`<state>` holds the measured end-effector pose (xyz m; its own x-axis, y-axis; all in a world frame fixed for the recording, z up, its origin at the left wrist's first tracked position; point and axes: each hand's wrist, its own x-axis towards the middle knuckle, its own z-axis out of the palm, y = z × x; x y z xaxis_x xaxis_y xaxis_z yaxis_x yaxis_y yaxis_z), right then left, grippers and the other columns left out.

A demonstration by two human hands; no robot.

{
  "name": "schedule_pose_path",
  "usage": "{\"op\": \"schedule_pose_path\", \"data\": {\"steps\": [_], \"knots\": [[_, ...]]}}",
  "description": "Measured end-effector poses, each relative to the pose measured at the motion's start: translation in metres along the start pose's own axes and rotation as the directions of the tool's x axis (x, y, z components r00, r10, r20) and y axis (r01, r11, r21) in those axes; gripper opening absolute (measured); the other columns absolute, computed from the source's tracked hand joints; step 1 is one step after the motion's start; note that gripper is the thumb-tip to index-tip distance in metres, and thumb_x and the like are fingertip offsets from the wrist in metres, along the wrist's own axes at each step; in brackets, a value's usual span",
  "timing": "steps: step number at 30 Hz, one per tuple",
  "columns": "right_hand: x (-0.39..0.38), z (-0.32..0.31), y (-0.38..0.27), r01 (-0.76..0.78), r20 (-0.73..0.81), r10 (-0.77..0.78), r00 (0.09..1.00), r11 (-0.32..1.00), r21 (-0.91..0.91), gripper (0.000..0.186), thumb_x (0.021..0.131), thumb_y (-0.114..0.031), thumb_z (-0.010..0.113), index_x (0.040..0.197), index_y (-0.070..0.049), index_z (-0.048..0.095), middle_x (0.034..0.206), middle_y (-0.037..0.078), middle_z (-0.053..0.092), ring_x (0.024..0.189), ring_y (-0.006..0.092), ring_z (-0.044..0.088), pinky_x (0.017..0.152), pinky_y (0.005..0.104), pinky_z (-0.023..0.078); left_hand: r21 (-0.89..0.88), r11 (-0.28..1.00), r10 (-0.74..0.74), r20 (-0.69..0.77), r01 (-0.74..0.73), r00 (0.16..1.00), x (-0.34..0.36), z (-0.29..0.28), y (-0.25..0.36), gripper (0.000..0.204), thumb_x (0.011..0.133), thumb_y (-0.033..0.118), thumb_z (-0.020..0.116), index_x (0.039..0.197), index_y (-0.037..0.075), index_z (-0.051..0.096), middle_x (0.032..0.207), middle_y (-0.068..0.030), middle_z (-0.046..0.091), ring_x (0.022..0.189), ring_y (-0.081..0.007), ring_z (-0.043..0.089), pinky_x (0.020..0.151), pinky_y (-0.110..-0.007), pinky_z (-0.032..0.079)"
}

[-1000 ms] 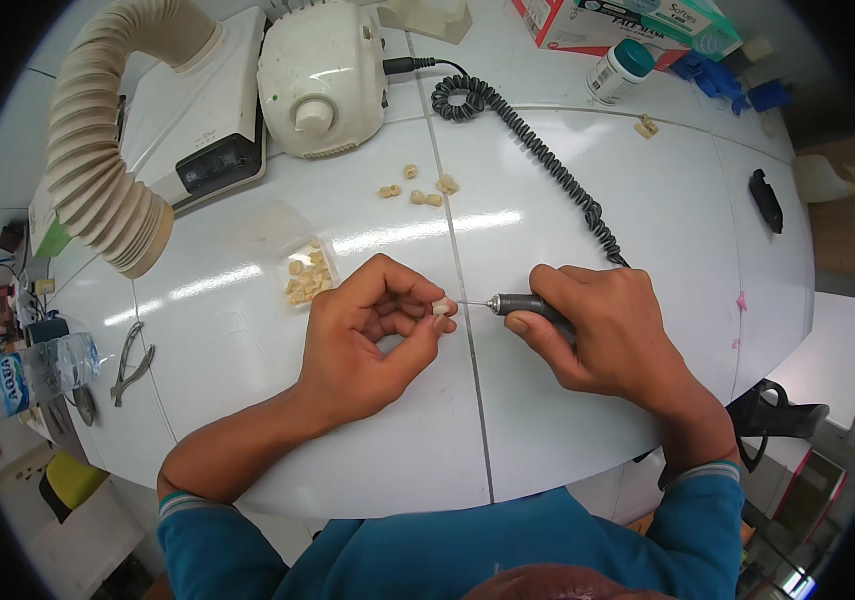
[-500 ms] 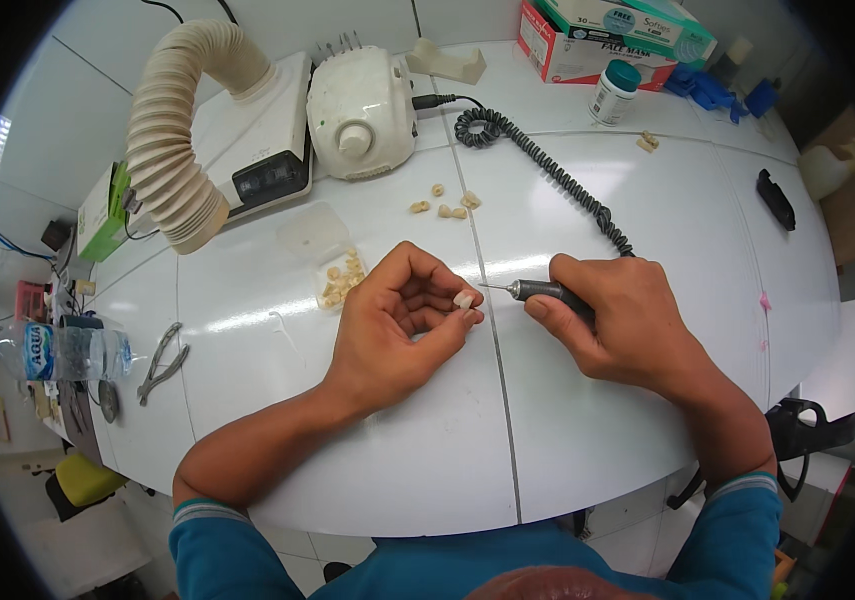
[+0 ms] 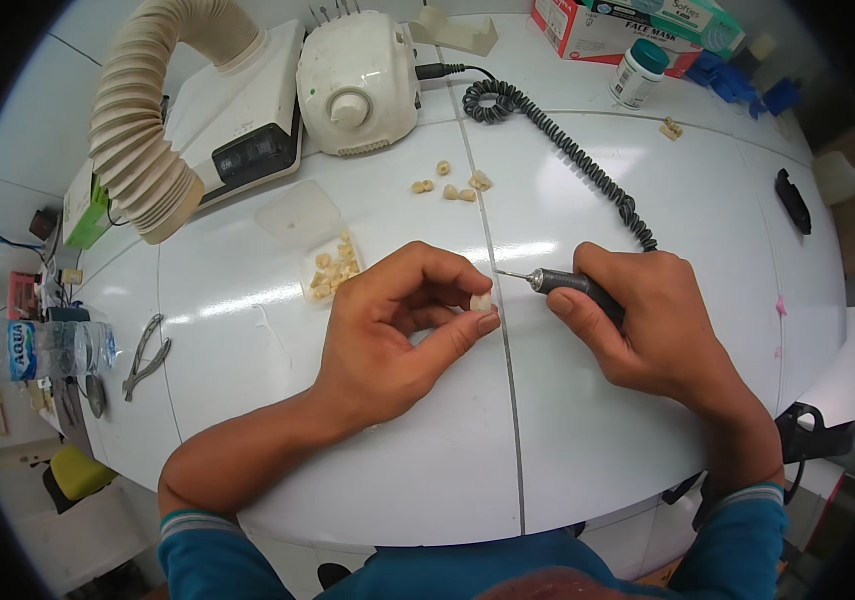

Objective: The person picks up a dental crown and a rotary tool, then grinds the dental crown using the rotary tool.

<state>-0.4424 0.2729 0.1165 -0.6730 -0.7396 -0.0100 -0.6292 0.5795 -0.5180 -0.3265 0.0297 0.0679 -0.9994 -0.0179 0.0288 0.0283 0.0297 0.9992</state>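
Small off-white, tooth-shaped piece (image 3: 480, 301), pinched between thumb and index tip of my left hand (image 3: 377, 330): those two fingers (image 3: 488, 322) stand just the piece's width apart, the others curled behind. On my distant feed it's held up over the glossy white desk (image 3: 427, 450).

Across to my right hand (image 3: 662, 315), wrapped around a dark grey cylindrical handpiece (image 3: 587, 293), thumb along its side; the underside of that grip is hidden from me. The slim metal bit (image 3: 515, 274) points left, close by the left index tip, apart as far as I can judge. Spinning or not? Can't tell.

Here's my worry: so small a pinch could let a sideways push twist the piece loose. If the bit skids off that curved surface, bare skin is right there.

Further out, a black coiled cable (image 3: 582, 160) runs from the cream rounded control unit (image 3: 362, 85) behind my right hand; a snag could jerk the aim. Pale yellow pieces (image 3: 332, 268) fill an open clear plastic box (image 3: 299, 216), more loose pieces (image 3: 452, 193) beyond: a dropped one could get mixed in.
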Motion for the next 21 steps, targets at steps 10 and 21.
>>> {"op": "schedule_pose_path", "data": {"steps": [10,21], "knots": [[-0.0057,0.0061,0.0003,0.097,-0.002,-0.098,0.995,0.987,-0.128,0.045,0.107,-0.046,0.070,0.085,-0.007,0.066,0.061,0.012,0.063,0.054,0.0374,0.063,0.055,0.0497,0.046,-0.055,0.998,-0.047,-0.044,0.044,0.998,-0.0030,0.0035,-0.0005,0.025,0.104,-0.002,0.077,0.125,-0.002,0.065,0.116,-0.0094,0.072,0.100,-0.0137,0.076,0.085,-0.027,0.064],[-0.0054,0.0044,-0.0042,0.066,0.034,-0.061,0.998,0.982,-0.175,0.046,0.107,-0.049,0.069,0.088,-0.007,0.069,0.063,0.013,0.065,0.057,0.0382,0.066,0.057,0.0516,0.048,-0.013,0.997,-0.082,-0.038,0.081,0.996,-0.0011,0.0026,0.0001,0.026,0.101,-0.004,0.078,0.124,-0.003,0.067,0.114,-0.0085,0.073,0.097,-0.0102,0.075,0.085,-0.024,0.063]]}}
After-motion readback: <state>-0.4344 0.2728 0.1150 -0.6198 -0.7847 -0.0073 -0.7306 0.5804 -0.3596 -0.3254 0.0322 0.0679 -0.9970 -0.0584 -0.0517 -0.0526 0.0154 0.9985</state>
